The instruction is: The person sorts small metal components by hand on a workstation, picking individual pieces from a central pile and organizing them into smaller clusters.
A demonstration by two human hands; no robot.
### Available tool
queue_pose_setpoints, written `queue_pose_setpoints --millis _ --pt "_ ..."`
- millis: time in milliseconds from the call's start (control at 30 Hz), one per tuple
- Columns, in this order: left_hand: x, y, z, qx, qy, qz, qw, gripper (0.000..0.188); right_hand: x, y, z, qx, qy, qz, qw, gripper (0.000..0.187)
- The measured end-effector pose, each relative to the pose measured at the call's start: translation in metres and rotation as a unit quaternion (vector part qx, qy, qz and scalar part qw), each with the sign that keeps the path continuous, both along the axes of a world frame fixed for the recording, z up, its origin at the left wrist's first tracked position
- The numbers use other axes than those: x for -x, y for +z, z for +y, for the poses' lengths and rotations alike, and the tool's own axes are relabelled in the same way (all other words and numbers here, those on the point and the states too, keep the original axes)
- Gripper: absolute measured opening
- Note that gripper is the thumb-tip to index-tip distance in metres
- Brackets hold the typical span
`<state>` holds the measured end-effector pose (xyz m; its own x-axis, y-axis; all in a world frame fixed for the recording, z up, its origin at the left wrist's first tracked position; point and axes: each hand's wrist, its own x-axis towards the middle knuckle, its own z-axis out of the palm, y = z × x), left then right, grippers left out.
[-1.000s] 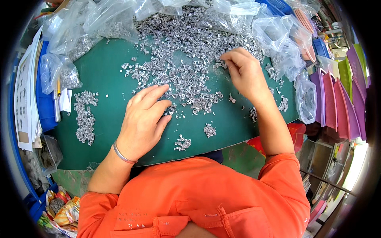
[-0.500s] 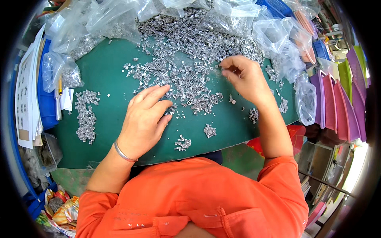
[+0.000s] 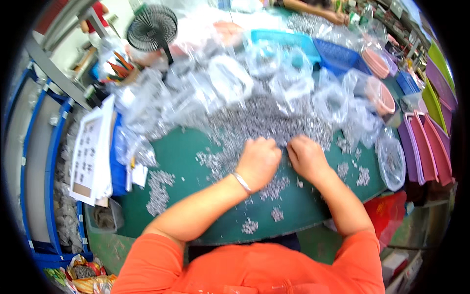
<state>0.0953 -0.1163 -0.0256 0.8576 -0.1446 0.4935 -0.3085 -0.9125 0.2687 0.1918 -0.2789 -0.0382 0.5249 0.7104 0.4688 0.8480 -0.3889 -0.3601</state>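
Holding two curled hands over a spread of small grey parts

Holds the left hand [image 3: 261,159] with fingers folded under and knuckles up, above the near side of the spread. Holds the right hand [image 3: 306,154] just beside, a narrow gap between the two, fingers likewise bent in. Cannot tell from above the width of either grip, or any part pinched inside: hidden under the backs of the hands and blurred.

Wears a silvery bracelet [image 3: 242,182] on the left wrist and an orange short-sleeved shirt [image 3: 249,269].

Finds the small grey parts [image 3: 259,117] heaped thickest beyond the knuckles, thinner nearer by, on a green tabletop [image 3: 171,144]. Toward the body, finds two little clusters [image 3: 249,226] set apart; farther left, a longer strip [image 3: 159,191] of similar pieces; to the right, a few small piles [image 3: 363,176].

Beyond the heap, sees a bank of clear plastic bags [image 3: 227,81], then a turquoise basket [image 3: 289,39] beside a blue basket [image 3: 342,56], and a black fan [image 3: 152,27] at far left. Sees paper sheets [image 3: 90,152] along the left edge, pink and purple bins [image 3: 423,147] along the right. At the far end, sees a co-worker's hand [image 3: 338,18].
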Motion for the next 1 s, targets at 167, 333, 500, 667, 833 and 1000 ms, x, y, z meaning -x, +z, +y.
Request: queue_pose_setpoints --millis 167,333,500,667,833,1000 --pt "-0.015 -0.021 -0.003 -0.025 0.027 0.024 0.999 0.008 0.008 0.006 0.009 0.085 0.000 0.040 0.996 0.005" --pt "-0.010 -0.021 -0.008 -0.011 0.040 0.005 0.999 0.006 0.008 0.007 0.008 0.082 0.010 0.053 0.995 0.007" --pt "0.006 0.004 0.008 0.224 0.056 0.023 0.973 0.008 -0.006 0.019 -0.010 -0.110 -0.021 0.544 0.831 0.012" --pt "0.024 0.018 0.027 0.595 0.135 0.228 0.759 0.013 -0.001 0.018 -0.019 -0.115 0.020 0.651 0.750 0.012" --pt "0.035 -0.008 0.025 0.174 0.025 0.133 0.976 0.008 0.029 0.017 0.006 0.078 0.066 0.260 0.960 0.014" --pt "0.051 -0.002 0.039 0.126 0.063 0.133 0.981 0.007 0.021 0.029 0.003 0.130 0.001 0.220 0.967 0.012"
